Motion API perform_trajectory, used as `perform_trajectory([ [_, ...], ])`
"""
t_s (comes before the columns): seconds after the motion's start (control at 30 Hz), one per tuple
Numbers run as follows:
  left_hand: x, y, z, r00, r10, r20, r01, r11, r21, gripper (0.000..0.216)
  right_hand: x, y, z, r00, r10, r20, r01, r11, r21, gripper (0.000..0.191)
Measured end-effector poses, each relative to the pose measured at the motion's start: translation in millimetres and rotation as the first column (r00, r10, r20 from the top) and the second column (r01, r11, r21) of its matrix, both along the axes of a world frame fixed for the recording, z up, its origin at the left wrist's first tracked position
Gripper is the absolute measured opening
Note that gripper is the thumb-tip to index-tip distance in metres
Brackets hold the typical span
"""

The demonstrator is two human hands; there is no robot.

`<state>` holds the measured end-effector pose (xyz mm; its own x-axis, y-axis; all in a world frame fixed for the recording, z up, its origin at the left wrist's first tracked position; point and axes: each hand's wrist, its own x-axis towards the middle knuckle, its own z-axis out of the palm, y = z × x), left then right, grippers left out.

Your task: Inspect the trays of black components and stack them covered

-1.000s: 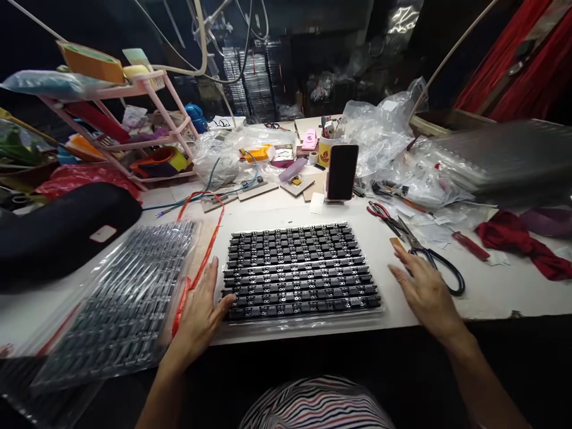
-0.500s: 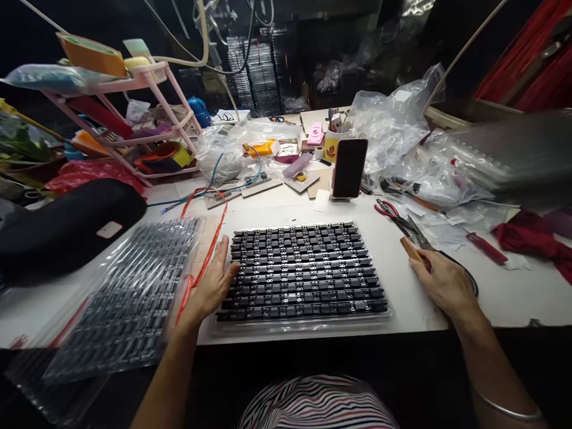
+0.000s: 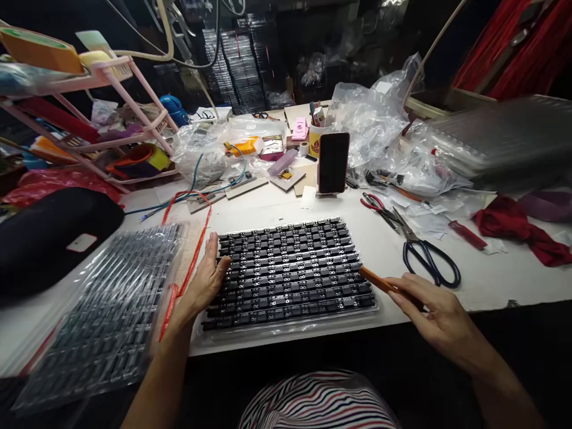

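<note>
A clear plastic tray lies on the table in front of me, filled with rows of small black circuit boards. My left hand rests along the tray's left edge, fingers stretched out and thumb over the ends of the rows. Between the fingers and thumb of my right hand is a flat orange-brown stick. Its tip is at the right edge of the boards; I cannot tell whether it touches them. Large dark-handled scissors lie just beyond my right hand.
To the left, more filled plastic trays overhang the table edge, beside red plastic string. A phone stands upright behind the boards. Red-handled pliers lie right of it. Plastic bags and a pink rack stand farther back.
My right hand has moved left from the scissors to the tray's right edge, carrying the stick. My left hand stays at the tray's left edge. The whole view has shifted slightly.
</note>
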<state>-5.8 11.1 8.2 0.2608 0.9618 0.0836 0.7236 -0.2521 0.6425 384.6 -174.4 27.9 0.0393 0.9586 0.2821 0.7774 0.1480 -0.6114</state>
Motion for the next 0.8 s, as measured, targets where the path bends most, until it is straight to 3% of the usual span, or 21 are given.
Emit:
perform_trajectory([
  [0.1, 3, 0, 4.8, 1.0, -0.014, -0.027, 0.013, 0.999, -0.051, 0.1, 4, 0, -0.2, 0.999, -0.016, -0.047, 0.014, 0.999, -0.029, 0.019],
  [0.2, 5, -1, 7.0, 1.0, 0.005, -0.009, -0.006, 0.997, -0.073, 0.102, 6, 5, -4.3, 0.971, -0.189, -0.149, 0.191, 0.982, -0.004, 0.024],
  [0.3, 6, 0, 5.8, 1.0, 0.01, -0.029, -0.012, 0.998, -0.062, 0.1, 0, 18, -12.5, 0.872, -0.332, -0.359, 0.363, 0.932, 0.021, 0.035],
  [0.4, 4, 0, 4.6, 0.999, -0.018, -0.047, 0.014, 0.998, -0.068, 0.099, -13, 38, -20.5, 0.79, -0.329, -0.518, 0.423, 0.903, 0.071, 0.034],
  [0.6, -2, -3, 2.8, 1.0, 0.027, 0.0, -0.027, 0.997, -0.069, 0.092, -32, 68, -26.7, 0.749, -0.387, -0.537, 0.557, 0.807, 0.195, 0.025],
  [0.8, 4, -5, -0.2, 0.985, -0.034, -0.168, 0.029, 0.999, -0.036, 0.087, -39, 70, -21.4, 0.799, -0.335, -0.499, 0.52, 0.803, 0.293, 0.022],
])
